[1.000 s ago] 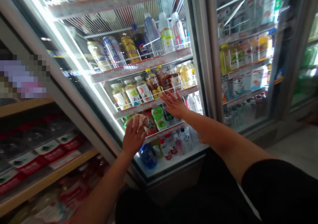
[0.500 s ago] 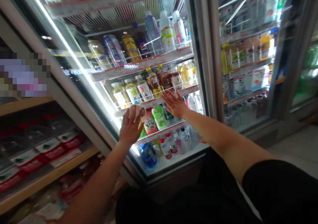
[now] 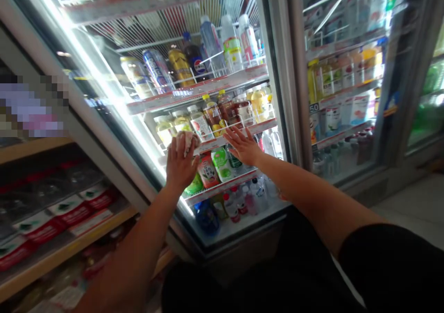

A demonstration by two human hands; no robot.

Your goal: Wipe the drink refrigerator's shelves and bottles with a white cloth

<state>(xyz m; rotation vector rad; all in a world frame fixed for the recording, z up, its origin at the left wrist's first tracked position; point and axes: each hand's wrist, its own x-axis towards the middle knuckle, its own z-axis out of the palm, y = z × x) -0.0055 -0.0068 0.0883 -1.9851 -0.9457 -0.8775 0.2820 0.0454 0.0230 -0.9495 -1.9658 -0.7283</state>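
My left hand [image 3: 180,167] is pressed against the glass door of a lit drinks fridge, with a crumpled pale cloth [image 3: 190,142] under its fingers. Part of the cloth shows past the fingertips; the palm hides the rest. To its right, my right hand [image 3: 244,147] lies on the same glass, fingers spread and nothing in them. Behind the glass, around both hands, stand bottled drinks: a brown tea bottle with a yellow cap [image 3: 214,114], a red-labelled bottle [image 3: 208,170] and a green-and-white bottle [image 3: 222,164].
A metal door frame [image 3: 293,81] runs along the right, with a second drinks fridge [image 3: 342,95] beyond it. At the left, a wooden-edged shelf [image 3: 65,241] holds red-labelled packs of bottles [image 3: 67,206]. Pale floor [image 3: 405,202] shows at the lower right.
My left hand has slid a little upward on the glass, taking the cloth with it. My right hand stays in nearly the same place.
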